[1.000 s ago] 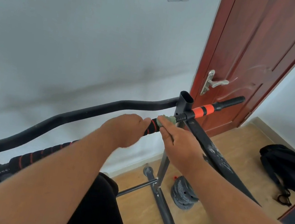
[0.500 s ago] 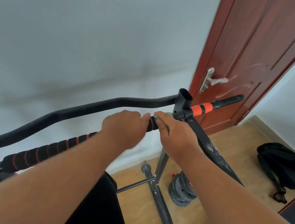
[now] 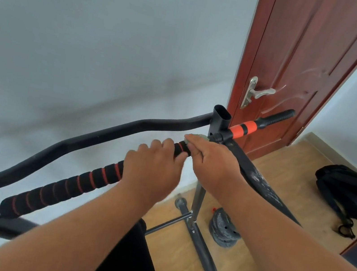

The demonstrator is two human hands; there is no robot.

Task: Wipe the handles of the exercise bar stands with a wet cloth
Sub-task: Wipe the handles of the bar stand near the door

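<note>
A black foam handle with thin red rings [image 3: 64,189] runs along the bar from lower left up to the stand's upright post [image 3: 220,118]. My left hand [image 3: 153,169] grips this handle from above, near its right end. Just to the right, my right hand [image 3: 211,157] holds a small pale green cloth [image 3: 196,137] around the bar next to the post; only an edge of the cloth shows. Beyond the post the bar carries an orange sleeve [image 3: 243,127] and a black end grip [image 3: 277,117].
A curved black bar [image 3: 92,137] runs behind the handle along the white wall. A red-brown door [image 3: 303,61] with a metal lever stands behind the post. On the wooden floor lie weight plates [image 3: 222,228], the stand's base rail [image 3: 207,253] and a black bag [image 3: 350,190].
Both hands have slid a little to the right along the handle toward the post, uncovering more of the ringed foam on the left. The camera has also shifted slightly.
</note>
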